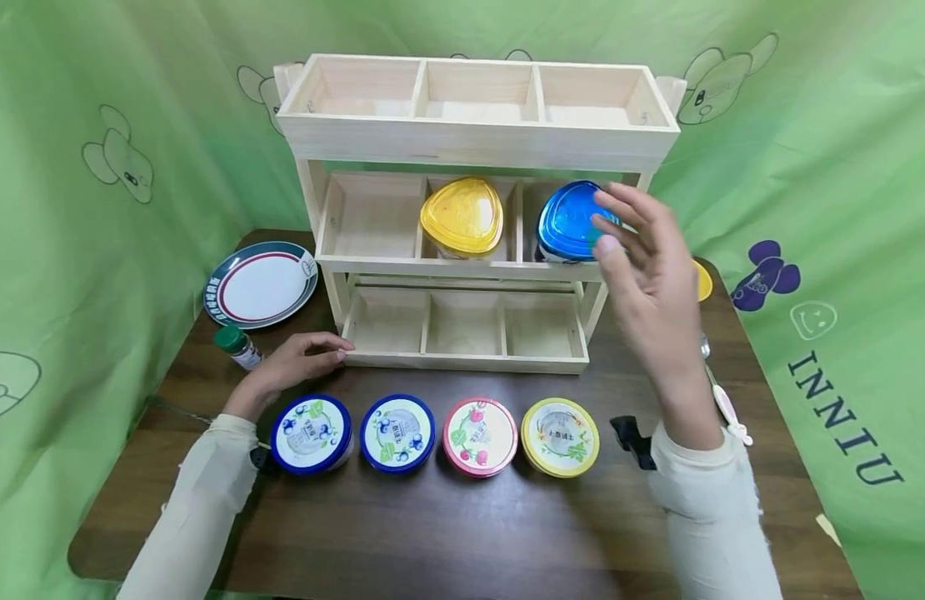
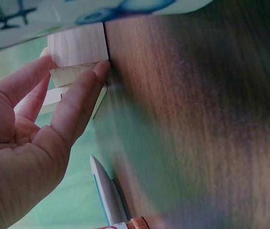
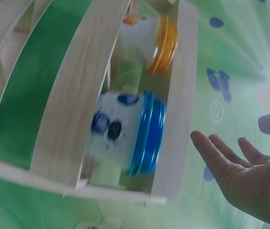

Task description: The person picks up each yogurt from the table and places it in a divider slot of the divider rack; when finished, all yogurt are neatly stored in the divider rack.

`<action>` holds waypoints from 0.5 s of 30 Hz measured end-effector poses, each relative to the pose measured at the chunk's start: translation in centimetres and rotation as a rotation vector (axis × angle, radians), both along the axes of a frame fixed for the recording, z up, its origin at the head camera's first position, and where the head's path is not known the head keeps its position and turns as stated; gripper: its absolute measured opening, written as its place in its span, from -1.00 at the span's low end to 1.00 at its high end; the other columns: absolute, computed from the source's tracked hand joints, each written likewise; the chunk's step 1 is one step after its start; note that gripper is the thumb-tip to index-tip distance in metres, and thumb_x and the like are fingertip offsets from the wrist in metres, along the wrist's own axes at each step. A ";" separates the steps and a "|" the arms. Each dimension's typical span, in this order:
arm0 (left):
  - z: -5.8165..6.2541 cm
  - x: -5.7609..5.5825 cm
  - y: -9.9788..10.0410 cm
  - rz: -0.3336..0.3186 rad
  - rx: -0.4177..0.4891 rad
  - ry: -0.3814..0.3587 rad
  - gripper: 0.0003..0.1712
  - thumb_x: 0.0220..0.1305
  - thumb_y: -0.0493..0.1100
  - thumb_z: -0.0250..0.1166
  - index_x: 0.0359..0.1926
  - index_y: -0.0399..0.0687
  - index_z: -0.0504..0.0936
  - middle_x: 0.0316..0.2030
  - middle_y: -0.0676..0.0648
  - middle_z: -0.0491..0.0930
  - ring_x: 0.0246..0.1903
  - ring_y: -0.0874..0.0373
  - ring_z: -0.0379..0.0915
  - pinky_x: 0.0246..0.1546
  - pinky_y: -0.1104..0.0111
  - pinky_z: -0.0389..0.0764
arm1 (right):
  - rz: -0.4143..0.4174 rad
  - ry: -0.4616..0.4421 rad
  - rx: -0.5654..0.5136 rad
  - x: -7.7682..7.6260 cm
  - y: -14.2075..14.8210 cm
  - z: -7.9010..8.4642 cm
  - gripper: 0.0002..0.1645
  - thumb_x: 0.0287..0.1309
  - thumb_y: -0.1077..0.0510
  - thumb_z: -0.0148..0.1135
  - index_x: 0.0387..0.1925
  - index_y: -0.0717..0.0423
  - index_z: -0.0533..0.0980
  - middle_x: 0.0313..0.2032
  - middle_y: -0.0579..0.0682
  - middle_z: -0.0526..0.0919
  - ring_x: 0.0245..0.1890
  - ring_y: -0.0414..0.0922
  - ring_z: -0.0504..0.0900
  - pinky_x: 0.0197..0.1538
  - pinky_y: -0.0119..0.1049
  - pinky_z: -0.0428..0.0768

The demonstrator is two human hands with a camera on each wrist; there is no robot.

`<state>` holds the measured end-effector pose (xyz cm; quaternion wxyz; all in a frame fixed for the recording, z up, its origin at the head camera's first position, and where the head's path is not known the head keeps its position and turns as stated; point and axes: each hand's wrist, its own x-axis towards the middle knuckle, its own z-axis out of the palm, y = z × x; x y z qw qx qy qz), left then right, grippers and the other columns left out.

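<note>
A wooden shelf point(image 1: 477, 143) with three tiers stands on the dark brown table point(image 1: 432, 533), and each tier is divided into three compartments. In front of it stand four round tubs in one row: a left blue tub point(image 1: 312, 435), a second blue tub point(image 1: 397, 433), a pink tub point(image 1: 480, 437) and a yellow tub point(image 1: 560, 437). At the left side are a white plate point(image 1: 263, 285) with dark rim and a small bottle point(image 1: 237, 346) with green cap. A yellow round thing point(image 1: 703, 281) is partly hidden behind the right wrist. The front board of the middle tier stands before the lower part of the jars there

The tub lids carry dark characters, too small for me to read surely, with pictures of blueberries on both blue ones and of red berries on the pink one. On the green cloth point(image 1: 845, 167) I can read "INNIU"

The blue-lidded jar point(image 1: 575, 221) sits in the right compartment of the middle tier, and the yellow-lidded jar point(image 1: 462, 217) in the central one. The right hand point(image 1: 653, 279) is just beside the blue lid, with fingers loosely spread and holding nothing; the right wrist view shows a gap between them. The left hand point(image 1: 301, 362) touches the bottom tier's left front corner with nearly straight fingers
</note>
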<state>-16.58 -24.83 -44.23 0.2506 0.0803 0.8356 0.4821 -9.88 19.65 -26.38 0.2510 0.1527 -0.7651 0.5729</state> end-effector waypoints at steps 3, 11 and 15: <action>0.1 -0.2 0.1 -0.016 0.009 0.022 -0.57 0.69 -0.10 0.20 0.36 -0.26 0.63 0.33 -0.35 0.55 0.28 -0.23 0.46 0.33 -0.07 0.54 | -0.039 0.002 -0.055 1.1 1.3 -0.5 -0.50 0.58 0.29 0.16 0.46 0.15 0.49 0.34 0.20 0.62 0.33 0.11 0.62 0.29 -0.33 0.65; -0.2 0.0 0.1 -0.020 0.013 0.011 -0.58 0.70 -0.12 0.19 0.37 -0.27 0.61 0.34 -0.36 0.54 0.30 -0.24 0.47 0.36 -0.09 0.55 | -0.155 0.058 -0.116 2.9 4.1 -3.0 -0.54 0.55 0.33 0.15 0.39 0.17 0.55 0.26 0.24 0.67 0.27 0.07 0.65 0.23 -0.39 0.63; -0.1 -0.1 0.0 -0.015 0.014 0.006 -0.58 0.70 -0.12 0.18 0.37 -0.27 0.60 0.34 -0.36 0.53 0.29 -0.24 0.49 0.35 -0.05 0.57 | -0.217 -0.011 -0.122 3.8 5.2 -4.0 -0.55 0.57 0.34 0.14 0.39 0.22 0.55 0.27 0.19 0.67 0.29 0.02 0.64 0.22 -0.42 0.61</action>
